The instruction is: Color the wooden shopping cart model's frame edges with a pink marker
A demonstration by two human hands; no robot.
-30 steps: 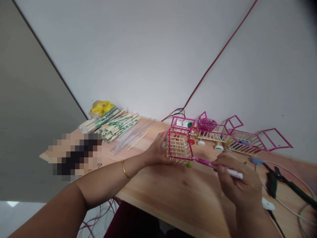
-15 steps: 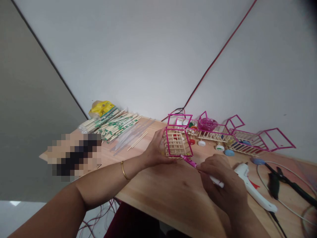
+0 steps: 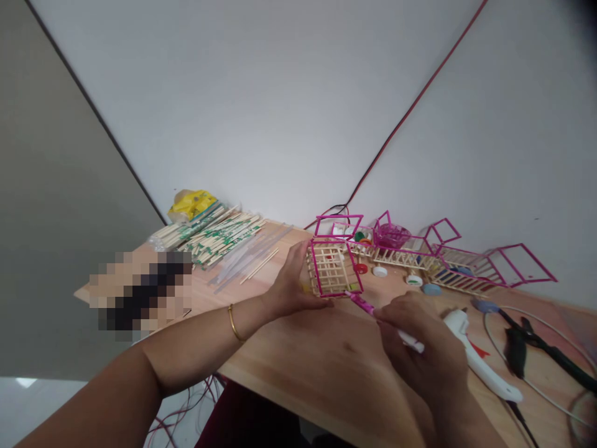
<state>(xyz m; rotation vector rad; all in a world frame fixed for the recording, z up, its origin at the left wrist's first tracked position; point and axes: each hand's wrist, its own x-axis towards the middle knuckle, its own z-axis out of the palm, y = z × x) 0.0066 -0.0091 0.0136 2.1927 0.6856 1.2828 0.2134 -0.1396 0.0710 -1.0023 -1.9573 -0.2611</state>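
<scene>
Clasping the stick basket (image 3: 332,268) by its left side, the left hand (image 3: 293,285) is partly curled, its far fingers hidden; whether the basket rests on the table (image 3: 289,367) or is held just above it cannot be told. The right hand (image 3: 420,339) is closed around a pink marker (image 3: 363,304), its tip at the basket's near pink rim. Pressing too hard could flex or crack a thin joint, a loose left grip could let the basket twist, and a slipping tip could streak the bare sticks inside.
</scene>
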